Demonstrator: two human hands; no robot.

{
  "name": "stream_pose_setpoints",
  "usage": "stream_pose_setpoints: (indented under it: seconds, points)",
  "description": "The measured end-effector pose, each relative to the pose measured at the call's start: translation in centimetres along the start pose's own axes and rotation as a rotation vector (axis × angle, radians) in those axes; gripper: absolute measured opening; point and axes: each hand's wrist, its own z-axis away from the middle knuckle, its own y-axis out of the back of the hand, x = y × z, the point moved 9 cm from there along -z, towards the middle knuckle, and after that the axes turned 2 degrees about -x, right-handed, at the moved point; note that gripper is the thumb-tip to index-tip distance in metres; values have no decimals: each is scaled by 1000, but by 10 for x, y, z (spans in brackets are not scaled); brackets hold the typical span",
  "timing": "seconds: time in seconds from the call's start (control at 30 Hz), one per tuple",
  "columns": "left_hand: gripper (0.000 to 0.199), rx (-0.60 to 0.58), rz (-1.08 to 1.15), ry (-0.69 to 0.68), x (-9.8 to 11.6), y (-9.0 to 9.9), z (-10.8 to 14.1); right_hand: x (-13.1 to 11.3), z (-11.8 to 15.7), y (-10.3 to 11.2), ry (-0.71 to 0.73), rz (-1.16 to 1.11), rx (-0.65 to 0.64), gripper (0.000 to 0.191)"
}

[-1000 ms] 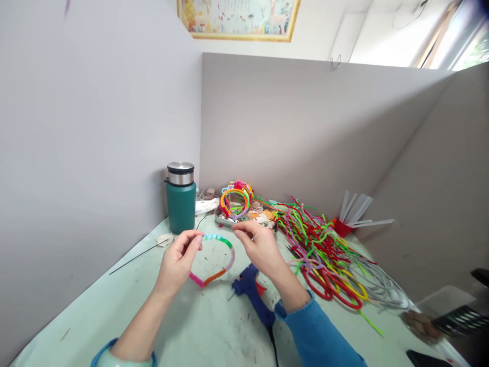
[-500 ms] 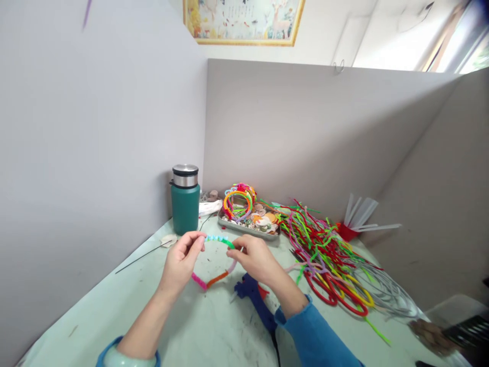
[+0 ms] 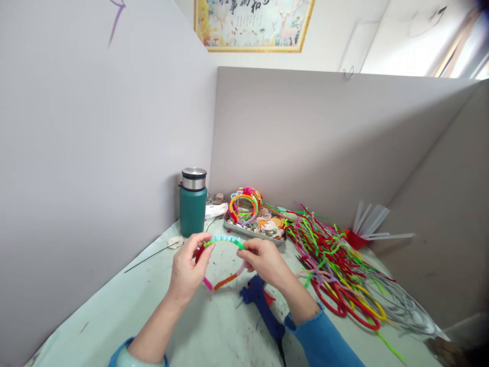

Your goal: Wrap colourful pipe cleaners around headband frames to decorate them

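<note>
A headband wrapped in fuzzy pipe cleaner is held up above the table between my two hands. Its top arc is green with a light blue wavy strip; red, pink, orange and lilac sections run down the sides, and a small gap parts its lower ends. My left hand pinches the left side of the arc, where green meets red. On the right, my right hand grips the green part with thumb and fingers. Below my right hand lies a dark blue glue gun with a red trigger.
A metal tray of shells and finished bands stands at the back, beside a green bottle. Tangled pipe cleaners cover the right side. A red cup holds glue sticks. A thin dark rod lies left. Grey partitions enclose the table.
The view has shifted, so everything sits farther right and slightly lower. The headband's lower ends now show a gap, and its red section appears beside my left hand, whose fingers sit differently.
</note>
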Motion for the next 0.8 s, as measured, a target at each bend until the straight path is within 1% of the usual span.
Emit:
stream_pose_setpoints:
  seconds: [0.17, 0.3, 0.37, 0.4, 0.47, 0.5, 0.53, 0.6, 0.63, 0.7, 0.8]
  points:
    - [19, 9, -54, -17, 1, 2, 0, -3, 1, 0, -2, 23, 9, 19]
    - [16, 44, -73, -66, 7, 5, 0, -5, 1, -2, 34, 83, 0, 21]
    - [16, 52, -71, -86, 10, 6, 0, -8, 1, 2, 67, 123, 48, 14]
    - [16, 45, -72, -93, 11, 5, 1, -12, 2, 6, 92, 142, 94, 14]
    - [16, 22, -87, -108, 13, 2, 1, -23, 6, 14, 170, 177, 198, 27]
    - [16, 13, -103, -122, 14, 0, 1, -31, 9, 17, 227, 197, 239, 31]
    - [16, 5, -122, -136, 15, -1, 1, -39, 12, 17, 289, 226, 271, 32]
    - [16, 0, -154, -155, 16, -2, 2, -54, 18, 14, 393, 309, 318, 27]
    - [16, -1, -164, -160, 16, -2, 2, -59, 20, 11, 422, 359, 335, 24]
    - [18, -6, -174, -177, 18, -3, 2, -63, 22, 5, 435, 459, 360, 20]
    - [23, -34, -185, -245, 24, -5, 4, -63, 21, -4, 431, 580, 370, 16]
